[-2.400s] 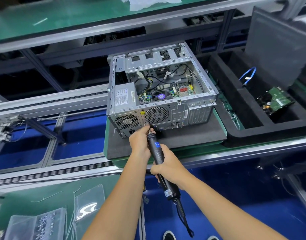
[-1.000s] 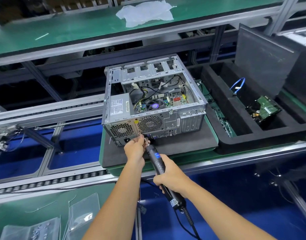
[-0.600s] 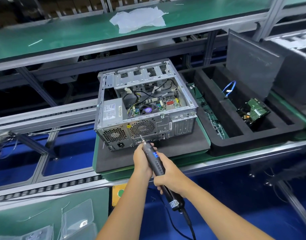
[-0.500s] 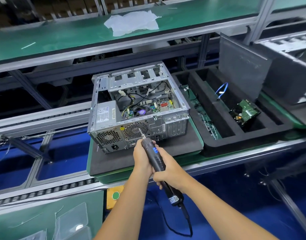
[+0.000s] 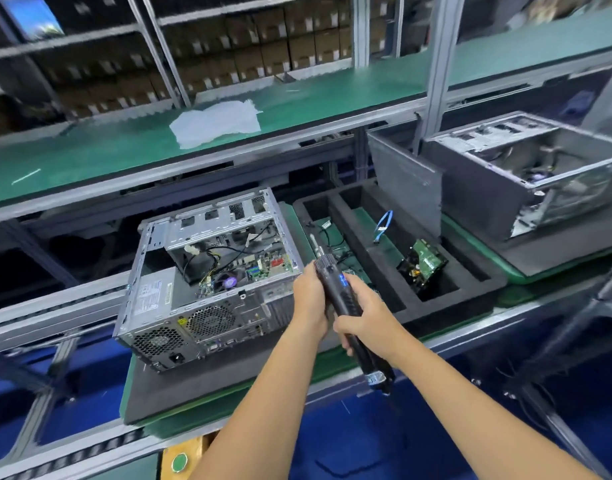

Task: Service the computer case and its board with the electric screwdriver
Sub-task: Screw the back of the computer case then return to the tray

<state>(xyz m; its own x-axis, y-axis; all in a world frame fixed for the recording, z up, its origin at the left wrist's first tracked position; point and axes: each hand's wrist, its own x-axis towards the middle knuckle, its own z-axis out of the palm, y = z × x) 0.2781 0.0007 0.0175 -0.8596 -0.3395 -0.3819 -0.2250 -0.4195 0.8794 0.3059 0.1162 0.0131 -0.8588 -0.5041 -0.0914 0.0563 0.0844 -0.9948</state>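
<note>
Fingers of the right hand (image 5: 365, 315) wrap the electric screwdriver (image 5: 346, 306); the left hand (image 5: 309, 303) curls round its barrel near the bit, which is clear of the computer case (image 5: 207, 278) just left. Recommend seating the bit square before triggering. Foam tray (image 5: 446, 313) lies close right; open room lies toward the person.

We reach both bare forearms forward, close together. Our right hand (image 5: 368, 318) curls around a black tool handle; our left hand (image 5: 309, 303) sits just beside it, fingers wrapped near the tool's upper end.
</note>
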